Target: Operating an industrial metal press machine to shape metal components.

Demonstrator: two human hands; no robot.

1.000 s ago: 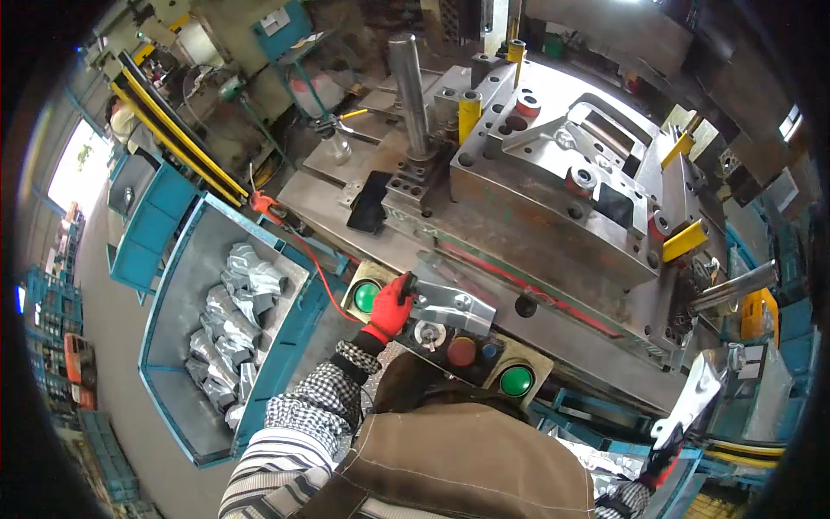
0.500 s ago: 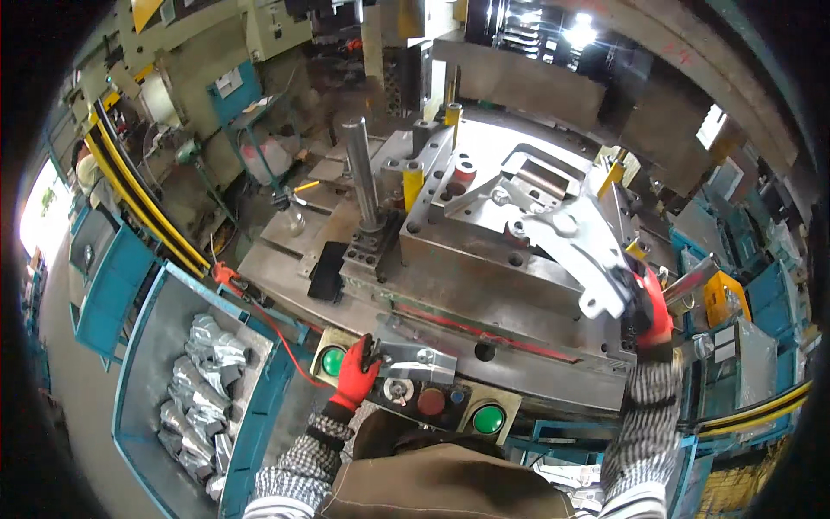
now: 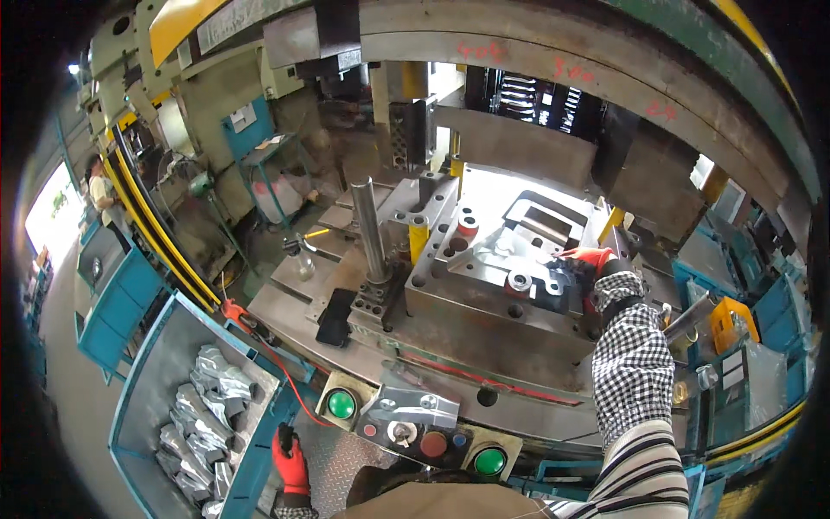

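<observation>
My right hand (image 3: 592, 258), in a red glove, reaches over the die block (image 3: 484, 298). Its fingers stretch leftward at the edge of a silver stamped metal part (image 3: 510, 258) that rests on top of the block; the hand's underside is hidden. Low in the picture, my left hand (image 3: 291, 463) is in a red glove with black fingertips. It hangs beside the blue bin's right wall with loosely bent fingers and nothing in them. A second stamped metal part (image 3: 415, 404) lies across the control panel between the green buttons (image 3: 341, 403).
At left stands a blue-rimmed bin (image 3: 143, 389) with several metal parts (image 3: 203, 424). A steel guide post (image 3: 369, 233) rises beside a black flat object (image 3: 335, 318). Overhead runs the press's heavy beam (image 3: 536, 65). A red cable (image 3: 281, 363) hangs near the panel.
The metal part in my right hand has gone from the air down onto the die block. My left hand has left the part on the panel and dropped left and nearer. The view has tilted upward.
</observation>
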